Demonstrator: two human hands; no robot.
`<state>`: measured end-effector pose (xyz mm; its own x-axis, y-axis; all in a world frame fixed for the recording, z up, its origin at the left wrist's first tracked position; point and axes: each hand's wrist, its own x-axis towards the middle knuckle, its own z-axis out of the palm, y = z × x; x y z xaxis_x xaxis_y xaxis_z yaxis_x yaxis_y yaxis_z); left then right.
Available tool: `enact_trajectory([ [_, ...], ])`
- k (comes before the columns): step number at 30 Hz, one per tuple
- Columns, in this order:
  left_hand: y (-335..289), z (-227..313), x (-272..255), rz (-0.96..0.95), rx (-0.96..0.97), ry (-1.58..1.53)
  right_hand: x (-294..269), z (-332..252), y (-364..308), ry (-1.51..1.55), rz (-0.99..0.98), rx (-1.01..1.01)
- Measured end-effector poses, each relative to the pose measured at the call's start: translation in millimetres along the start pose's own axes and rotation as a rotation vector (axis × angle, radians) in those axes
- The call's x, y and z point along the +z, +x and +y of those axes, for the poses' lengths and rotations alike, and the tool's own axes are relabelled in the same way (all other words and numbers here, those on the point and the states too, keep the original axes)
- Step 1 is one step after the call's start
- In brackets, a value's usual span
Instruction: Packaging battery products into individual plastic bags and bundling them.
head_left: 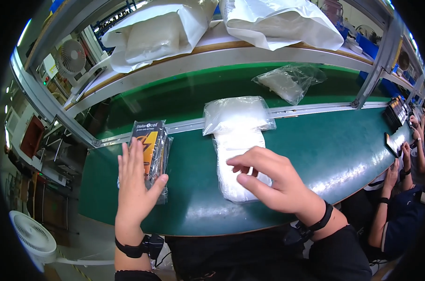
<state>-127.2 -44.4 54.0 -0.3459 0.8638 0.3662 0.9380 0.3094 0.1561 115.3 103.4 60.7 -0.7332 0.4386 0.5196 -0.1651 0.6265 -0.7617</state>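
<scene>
At the left of the green table lies a stack of black and orange printed packages (149, 145) in clear plastic. My left hand (138, 185) is over its near left part, fingers stretched out and thumb apart; whether it touches the stack I cannot tell. A pile of clear and white plastic bags (238, 140) lies in the middle, with a wider bundle (240, 112) across its far end. Over the near part of this pile is my right hand (275, 180), fingers bent and thumb apart from them, with nothing visible in between.
A clear bag with whitish contents (287, 84) lies beyond the metal rail. Large white sacks (161, 37) sit on the shelf above. Co-workers' hands (404, 152) are at the table's right end, near black packages (397, 112). A white fan (32, 236) stands at the lower left.
</scene>
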Motion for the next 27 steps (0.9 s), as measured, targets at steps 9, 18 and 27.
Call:
enact_trajectory([
  [9, 35, -90, -15, -0.133, -0.485, -0.592, 70, 7, 81, 0.543, -0.405, 0.791],
  [18, 44, -127, 17, -0.422, -0.750, -1.384, 225, 64, 153, 0.139, -0.049, 0.906],
  [27, 41, -125, 18, -0.290, -0.807, -1.584, 214, 102, 149, 0.885, -0.171, 0.661],
])
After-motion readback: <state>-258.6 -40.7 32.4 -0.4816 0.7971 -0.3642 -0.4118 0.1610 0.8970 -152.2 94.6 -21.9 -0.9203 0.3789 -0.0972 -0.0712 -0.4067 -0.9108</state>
